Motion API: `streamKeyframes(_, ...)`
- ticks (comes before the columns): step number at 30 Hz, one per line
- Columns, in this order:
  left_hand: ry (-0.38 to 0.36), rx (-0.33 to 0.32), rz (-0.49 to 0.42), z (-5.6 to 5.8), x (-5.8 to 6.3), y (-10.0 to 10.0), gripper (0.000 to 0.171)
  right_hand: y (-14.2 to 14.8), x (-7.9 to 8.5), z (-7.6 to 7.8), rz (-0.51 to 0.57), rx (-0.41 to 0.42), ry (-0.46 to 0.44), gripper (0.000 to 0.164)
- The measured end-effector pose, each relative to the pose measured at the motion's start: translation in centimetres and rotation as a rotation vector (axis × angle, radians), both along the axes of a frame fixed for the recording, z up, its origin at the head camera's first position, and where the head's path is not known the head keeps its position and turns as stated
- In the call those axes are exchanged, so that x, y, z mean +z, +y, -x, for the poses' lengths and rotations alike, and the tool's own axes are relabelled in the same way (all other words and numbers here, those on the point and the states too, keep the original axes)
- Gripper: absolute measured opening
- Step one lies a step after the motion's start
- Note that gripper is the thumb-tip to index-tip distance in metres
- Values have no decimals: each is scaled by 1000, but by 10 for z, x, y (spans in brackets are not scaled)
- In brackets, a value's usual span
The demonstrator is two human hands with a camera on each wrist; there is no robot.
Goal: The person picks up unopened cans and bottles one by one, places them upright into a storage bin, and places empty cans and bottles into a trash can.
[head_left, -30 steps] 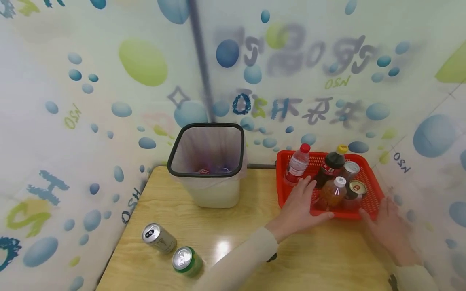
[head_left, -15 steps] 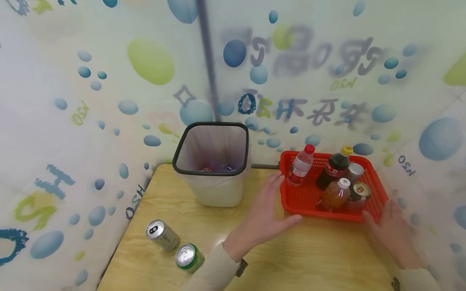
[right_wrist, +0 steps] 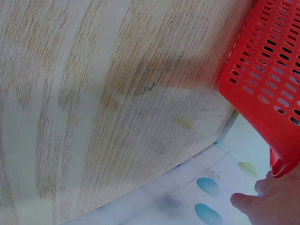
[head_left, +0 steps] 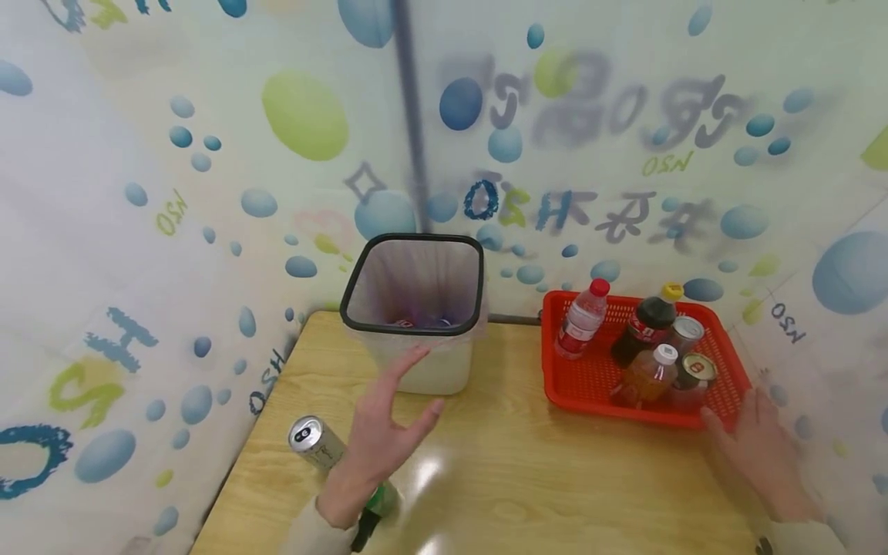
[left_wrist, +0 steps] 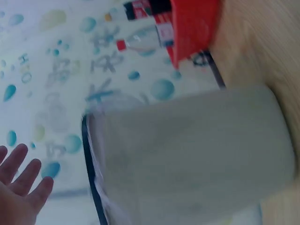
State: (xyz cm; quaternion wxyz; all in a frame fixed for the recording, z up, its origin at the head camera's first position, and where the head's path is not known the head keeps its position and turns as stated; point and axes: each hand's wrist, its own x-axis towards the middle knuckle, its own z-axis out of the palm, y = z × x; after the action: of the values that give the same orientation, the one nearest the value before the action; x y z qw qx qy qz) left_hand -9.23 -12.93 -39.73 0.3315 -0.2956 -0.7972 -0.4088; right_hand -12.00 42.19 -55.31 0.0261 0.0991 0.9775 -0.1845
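Note:
My left hand (head_left: 378, 443) is over the left part of the table, fingers straight and thumb spread, with nothing in it. It overlaps a silver can (head_left: 315, 441) and a green can (head_left: 383, 499) standing below it, the green one mostly hidden. In the left wrist view its fingers (left_wrist: 21, 176) are spread beside the bin. My right hand (head_left: 759, 459) is at the front right corner of a red plastic basket (head_left: 583, 403), fingers extended at the rim. Inside stand a red-capped water bottle (head_left: 581, 320), a cola bottle (head_left: 645, 327), a white-capped amber drink bottle (head_left: 650, 375) and two cans.
A pale bin (head_left: 430, 368) with a black rim and plastic liner stands at the back of the wooden table (head_left: 527, 493). A few drink containers lie at its bottom. Patterned wall sheets (head_left: 576, 154) enclose the table at the back and both sides.
My left hand has moved left from above the basket, past the bin's front, to over the two loose cans. My right hand stays by the basket corner. The head view has shifted slightly.

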Motion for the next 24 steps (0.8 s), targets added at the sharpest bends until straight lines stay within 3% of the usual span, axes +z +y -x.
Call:
streamKeyframes(8,-55,170,-43,-4,-24,-72,50,1,2,1,10,-18,-29,112)
streamKeyframes(15,-51,248,-61,-13,-37,-111,48,0,1,0,0,0,-10,109)
streamKeyframes(18,-122,269,-91,-18,-45,-124,54,0,1,-1,-2,0,-5,109)
streamKeyframes(24,-398,318,-166,-24,-79,-151,80,-2,2,-1,-7,-10,-14,109)
